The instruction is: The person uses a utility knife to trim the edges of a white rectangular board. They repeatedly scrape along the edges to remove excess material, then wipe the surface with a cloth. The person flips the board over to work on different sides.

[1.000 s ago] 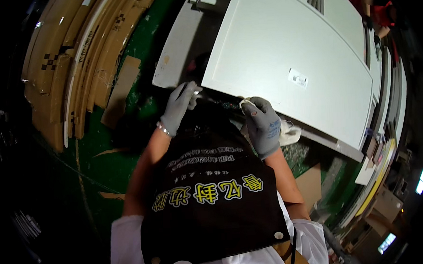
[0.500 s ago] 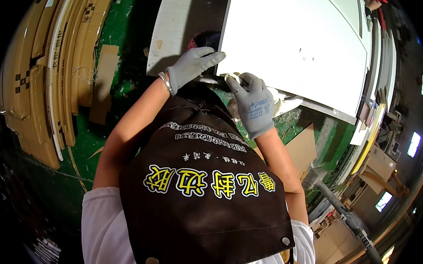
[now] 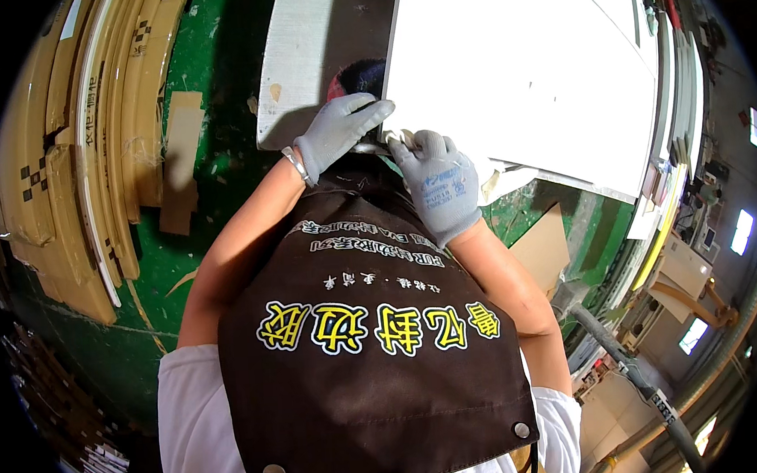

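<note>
A large white panel [image 3: 516, 75] lies in front of me, its near left corner between my hands. My left hand [image 3: 343, 127], in a grey glove, rests at the panel's left edge with its fingers stretched out and nothing visible in them. Just right of that corner, my gloved right hand [image 3: 440, 178] is closed on a white cloth, pressing it to the near edge. A loose part of the cloth [image 3: 504, 181] hangs out beyond the hand, under the panel. The right fingertips are partly hidden by the glove's knuckles.
A pale board [image 3: 288, 61] and a dark and red object [image 3: 360, 76] lie left of the panel. Long cardboard-wrapped packages [image 3: 68, 184] stand along the left. Stacked panels [image 3: 684, 100] line the right side. A grey pipe [image 3: 611, 353] crosses at lower right over the green floor [image 3: 223, 202].
My right hand has moved left along the panel's near edge toward the corner, with the cloth in it. The left hand stays by the left edge. The whole view has shifted slightly.
</note>
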A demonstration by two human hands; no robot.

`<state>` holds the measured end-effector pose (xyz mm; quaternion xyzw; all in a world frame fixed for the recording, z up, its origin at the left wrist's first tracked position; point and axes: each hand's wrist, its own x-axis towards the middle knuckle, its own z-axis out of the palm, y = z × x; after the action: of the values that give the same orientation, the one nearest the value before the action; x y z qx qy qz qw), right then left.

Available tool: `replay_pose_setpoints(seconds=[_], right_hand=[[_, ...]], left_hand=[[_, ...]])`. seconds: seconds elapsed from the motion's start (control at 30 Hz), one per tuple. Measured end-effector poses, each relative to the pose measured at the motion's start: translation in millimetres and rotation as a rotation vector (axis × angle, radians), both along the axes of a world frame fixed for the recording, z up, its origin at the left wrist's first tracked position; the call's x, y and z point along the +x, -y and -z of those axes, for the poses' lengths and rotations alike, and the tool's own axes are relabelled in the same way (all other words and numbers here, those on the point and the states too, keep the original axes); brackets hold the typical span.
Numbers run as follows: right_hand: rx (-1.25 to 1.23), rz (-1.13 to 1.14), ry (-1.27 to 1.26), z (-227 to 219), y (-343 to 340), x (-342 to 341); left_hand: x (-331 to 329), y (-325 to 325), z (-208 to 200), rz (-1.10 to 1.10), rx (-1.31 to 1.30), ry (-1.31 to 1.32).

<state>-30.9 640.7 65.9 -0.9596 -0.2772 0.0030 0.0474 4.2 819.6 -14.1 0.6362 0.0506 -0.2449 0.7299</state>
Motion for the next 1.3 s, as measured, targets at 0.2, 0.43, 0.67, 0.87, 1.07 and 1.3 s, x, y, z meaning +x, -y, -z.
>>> replay_pose_setpoints(seconds=[0.2,0.43,0.67,0.87,1.07,1.3], right_hand=[[-0.005,-0.069,-0.034,-14,-6,5],[0.045,-0.012,-0.16,-13,5,-4],[0.034,-0.005,-0.128,-8,11,-4],[0.021,0.041,-0.129,-5,21,-16],[0.016,0.053,-0.107,-9,18,-16],[0.129,0.067,-0.118,-11,48,-39]], left_hand=[[2,1,-9,-0.035,-0.093,-0.008],[-4,7,-7,0.016,0.052,0.011],[-7,11,-5,0.028,0.067,0.059],[-6,10,-7,0.018,0.056,0.009],[-14,14,-2,-0.043,-0.015,0.039],[-8,8,-13,0.067,0.075,-0.044]])
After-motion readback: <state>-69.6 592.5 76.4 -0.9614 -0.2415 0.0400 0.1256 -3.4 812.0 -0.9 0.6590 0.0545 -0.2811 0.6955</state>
